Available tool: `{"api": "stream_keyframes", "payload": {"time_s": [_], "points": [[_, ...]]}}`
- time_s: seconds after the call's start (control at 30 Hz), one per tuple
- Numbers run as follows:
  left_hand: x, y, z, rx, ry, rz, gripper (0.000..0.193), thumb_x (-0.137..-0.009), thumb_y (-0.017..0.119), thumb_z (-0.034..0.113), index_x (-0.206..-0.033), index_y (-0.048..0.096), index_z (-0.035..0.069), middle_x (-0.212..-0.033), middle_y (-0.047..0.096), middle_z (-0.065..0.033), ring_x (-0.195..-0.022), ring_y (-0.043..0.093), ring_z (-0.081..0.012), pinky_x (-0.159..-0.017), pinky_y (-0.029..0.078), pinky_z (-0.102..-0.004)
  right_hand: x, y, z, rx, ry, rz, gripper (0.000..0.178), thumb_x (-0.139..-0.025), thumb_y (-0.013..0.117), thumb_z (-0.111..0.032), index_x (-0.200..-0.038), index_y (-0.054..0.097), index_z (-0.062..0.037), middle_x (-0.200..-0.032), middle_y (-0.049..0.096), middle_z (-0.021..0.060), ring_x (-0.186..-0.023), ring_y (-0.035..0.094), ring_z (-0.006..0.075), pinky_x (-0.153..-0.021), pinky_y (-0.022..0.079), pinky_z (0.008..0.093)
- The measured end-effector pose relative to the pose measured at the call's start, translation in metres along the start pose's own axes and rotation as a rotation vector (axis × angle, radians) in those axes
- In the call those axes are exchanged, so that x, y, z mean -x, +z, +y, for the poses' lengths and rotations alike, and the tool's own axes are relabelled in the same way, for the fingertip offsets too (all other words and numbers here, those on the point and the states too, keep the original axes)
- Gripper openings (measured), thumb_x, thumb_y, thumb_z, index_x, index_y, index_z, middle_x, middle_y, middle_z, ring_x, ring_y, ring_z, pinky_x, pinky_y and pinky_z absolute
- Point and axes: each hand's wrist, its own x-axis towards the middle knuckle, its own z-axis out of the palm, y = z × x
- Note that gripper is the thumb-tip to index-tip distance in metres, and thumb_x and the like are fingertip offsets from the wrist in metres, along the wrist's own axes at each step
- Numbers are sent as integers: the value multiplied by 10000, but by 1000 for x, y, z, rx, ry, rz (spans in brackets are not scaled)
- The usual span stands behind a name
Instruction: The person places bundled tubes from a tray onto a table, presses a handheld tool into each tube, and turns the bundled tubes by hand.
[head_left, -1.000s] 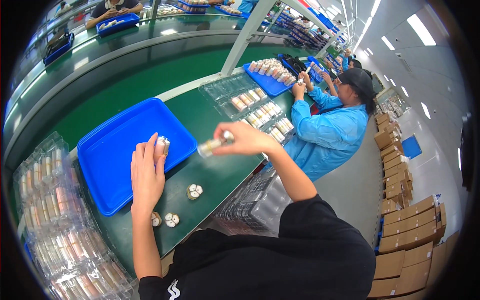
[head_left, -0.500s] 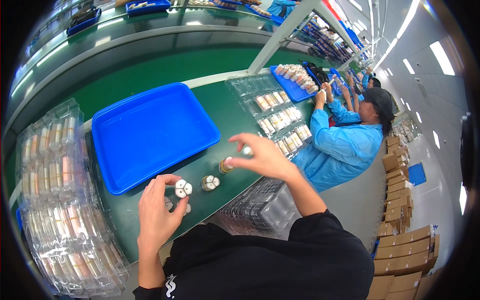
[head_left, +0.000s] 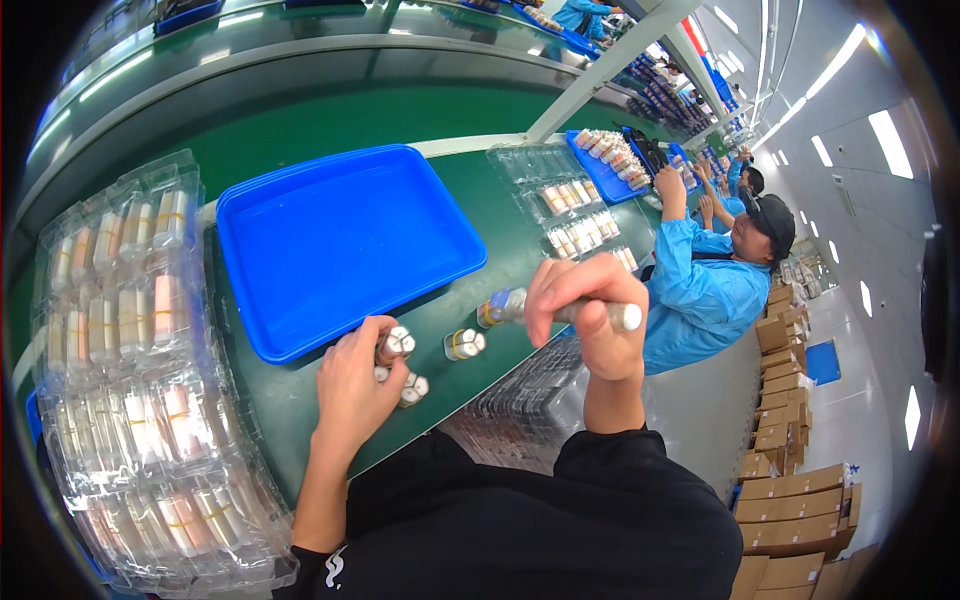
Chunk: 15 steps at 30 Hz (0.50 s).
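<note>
My left hand (head_left: 355, 385) is closed around a banded bundle of small white-capped tubes (head_left: 397, 344), their ends facing up. Beside its fingers, on the green table, a second bundle (head_left: 412, 390) is partly covered by the hand. To the right stands another bundle (head_left: 465, 344) held by a yellow band. Farther right is one more bundle (head_left: 493, 308) with a bluish side. My right hand (head_left: 600, 305) is raised over the table's near edge, fingers curled round a single pale tube (head_left: 626, 317) lying sideways in its grip.
A blue tray (head_left: 350, 250) lies behind my hands. Stacked clear plastic blister trays (head_left: 150, 400) full of tubes stand at left; more blister trays (head_left: 580, 232) lie at right. A co-worker in a blue smock (head_left: 715, 275) sits beyond. Clear plastic trays (head_left: 530, 400) are stacked below the table edge.
My right hand has turned and moved right, now gripping a tube crosswise. My left hand has lowered its bundle toward the table. The whole view has shifted slightly.
</note>
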Motion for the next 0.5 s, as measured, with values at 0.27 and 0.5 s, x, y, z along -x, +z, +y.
{"api": "stream_keyframes", "payload": {"time_s": [0.27, 0.5], "points": [[18, -1, -25, 189, 84, -16, 338, -874, 659, 111, -1210, 651, 83, -1075, 694, -114, -993, 659, -336, -876, 485, -448, 21, 34, 26, -158, 204, -101, 486, -994, 687, -452, -816, 664, 0, -643, 604, 35, -568, 556, 147, -553, 442, 314], [9, 14, -26, 121, 79, 36, 502, -954, 694, 351, -1325, 584, 32, -1144, 683, -164, -1050, 650, -368, -919, 473, -453, 54, 42, 64, -8, 271, 93, 737, -940, 456, -807, -748, 419, -96, -595, 340, -47, -514, 297, 90, -527, 255, 309]]}}
